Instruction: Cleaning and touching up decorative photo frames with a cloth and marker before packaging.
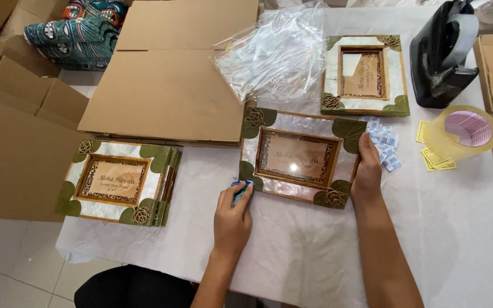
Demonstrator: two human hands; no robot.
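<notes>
A picture frame [298, 157] with pearly panels and green leaf corners lies flat on the white tablecloth in front of me. My right hand [368, 171] grips its right edge, thumb on top. My left hand [233, 214] rests at the frame's lower left corner, fingers closed around a small blue object [241, 188] that touches the frame's edge. What the blue object is I cannot make out.
A stack of matching frames [118, 181] sits at the left, one more frame [365, 75] at the back right. Crumpled clear plastic bags [278, 51], flat cardboard [166, 85], a black tape dispenser [443, 54], a tape roll [466, 132], yellow labels [435, 158] and small white packets [384, 142] surround them.
</notes>
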